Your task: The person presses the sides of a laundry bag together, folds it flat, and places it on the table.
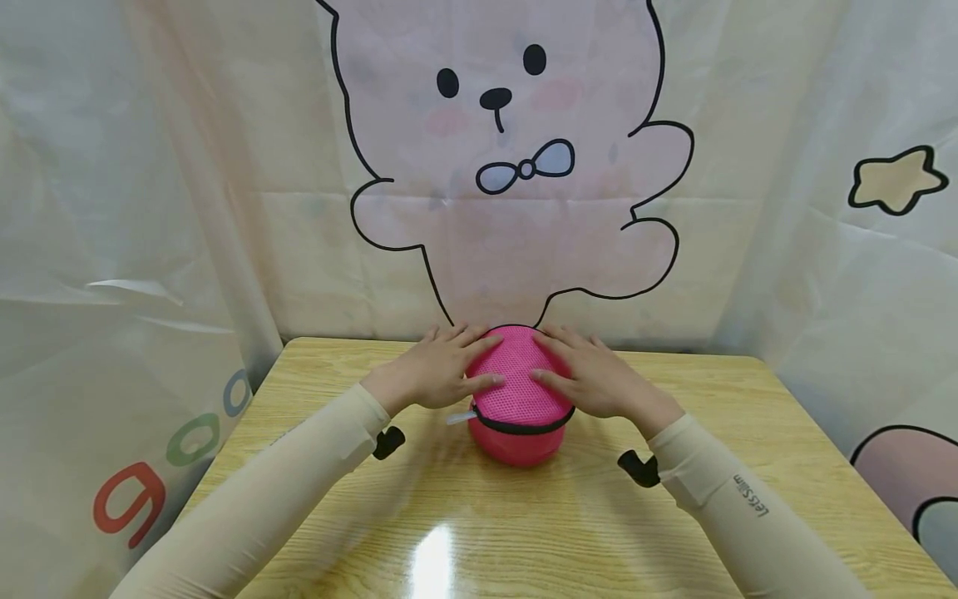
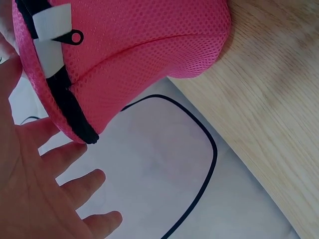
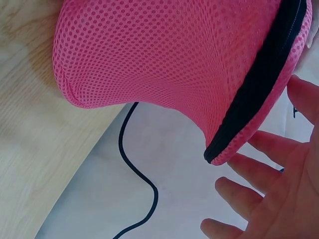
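A pink mesh zippered bag (image 1: 518, 366) stands upright on the table, rounded in shape with a black zipper around its upper part. In the left wrist view, a white tab (image 2: 52, 22) and a black zipper pull (image 2: 75, 37) show on the zipper. My left hand (image 1: 437, 370) rests on the left of the bag's top, its fingers spread and extended. On the other side, my right hand (image 1: 599, 378) touches the top edge with spread fingers. Neither hand curls around the bag. Its inside is hidden.
The wooden table (image 1: 479, 532) carries the bag near its far edge. Right behind that edge hangs a cloth backdrop (image 1: 299, 274) printed with a bear. More printed cloth (image 1: 846, 291) hangs at both sides.
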Tool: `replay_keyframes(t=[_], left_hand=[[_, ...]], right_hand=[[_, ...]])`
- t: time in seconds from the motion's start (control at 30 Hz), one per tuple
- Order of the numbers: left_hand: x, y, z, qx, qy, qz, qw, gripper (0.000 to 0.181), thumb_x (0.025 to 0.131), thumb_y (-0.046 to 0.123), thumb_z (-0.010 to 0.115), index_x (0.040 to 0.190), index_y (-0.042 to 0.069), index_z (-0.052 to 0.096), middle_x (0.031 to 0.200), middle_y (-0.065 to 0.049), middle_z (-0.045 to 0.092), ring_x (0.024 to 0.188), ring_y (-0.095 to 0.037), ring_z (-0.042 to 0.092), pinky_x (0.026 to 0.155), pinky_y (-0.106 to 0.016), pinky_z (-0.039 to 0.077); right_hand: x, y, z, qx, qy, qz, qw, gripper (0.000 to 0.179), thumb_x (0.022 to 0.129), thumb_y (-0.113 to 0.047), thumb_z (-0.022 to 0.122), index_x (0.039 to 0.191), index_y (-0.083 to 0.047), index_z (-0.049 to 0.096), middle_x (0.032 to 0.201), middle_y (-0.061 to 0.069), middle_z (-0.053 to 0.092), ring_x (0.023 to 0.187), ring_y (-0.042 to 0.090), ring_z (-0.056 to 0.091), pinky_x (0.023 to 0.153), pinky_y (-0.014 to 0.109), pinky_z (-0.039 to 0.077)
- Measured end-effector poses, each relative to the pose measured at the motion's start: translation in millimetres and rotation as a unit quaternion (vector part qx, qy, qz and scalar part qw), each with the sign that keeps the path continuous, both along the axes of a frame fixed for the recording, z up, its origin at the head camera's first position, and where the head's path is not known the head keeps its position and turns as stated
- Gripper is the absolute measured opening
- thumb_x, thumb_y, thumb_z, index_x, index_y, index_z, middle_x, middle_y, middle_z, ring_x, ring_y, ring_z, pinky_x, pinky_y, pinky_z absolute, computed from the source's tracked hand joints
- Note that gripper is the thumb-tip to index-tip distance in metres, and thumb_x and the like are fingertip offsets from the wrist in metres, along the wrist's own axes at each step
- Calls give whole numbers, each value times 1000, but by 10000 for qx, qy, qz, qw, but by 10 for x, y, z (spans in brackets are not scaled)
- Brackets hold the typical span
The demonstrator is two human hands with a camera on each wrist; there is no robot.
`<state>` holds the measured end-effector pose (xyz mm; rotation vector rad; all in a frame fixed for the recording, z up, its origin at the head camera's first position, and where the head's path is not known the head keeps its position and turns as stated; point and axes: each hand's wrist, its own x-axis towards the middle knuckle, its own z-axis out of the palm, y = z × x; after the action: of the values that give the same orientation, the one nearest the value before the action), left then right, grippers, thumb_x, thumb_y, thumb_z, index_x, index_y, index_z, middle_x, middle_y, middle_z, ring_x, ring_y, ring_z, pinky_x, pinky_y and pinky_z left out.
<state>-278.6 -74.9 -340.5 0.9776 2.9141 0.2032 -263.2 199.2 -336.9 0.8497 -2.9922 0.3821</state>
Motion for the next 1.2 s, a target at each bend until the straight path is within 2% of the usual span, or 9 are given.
replay_keyframes(t=[0.33,0.7,1.2], left_hand=[[5,15,-12,-7,-66,-7,10000,86,99,78,34,167,27,20,175,-4,18,161,-35,17,127,-66,14],[0,26,-37,-35,-115,32,9999,85,100,76,35,168,26,19,176,-2,15,162,-35,16,127,-66,14],[-20,39,-139,-60,-135,-87,9999,82,101,75,33,168,31,15,176,-3,12,163,-33,12,128,-62,16]], right_hand=[[6,-41,-30,-53,-105,49,9999,73,104,-51,56,162,-12,36,169,15,31,156,39,31,125,70,14],[12,-70,-61,-67,-134,90,9998,74,104,-51,56,162,-10,36,170,15,31,154,38,35,125,69,17],[2,-98,-121,-28,-304,114,9995,77,104,-52,56,164,-10,31,172,14,24,156,38,32,124,67,21]])
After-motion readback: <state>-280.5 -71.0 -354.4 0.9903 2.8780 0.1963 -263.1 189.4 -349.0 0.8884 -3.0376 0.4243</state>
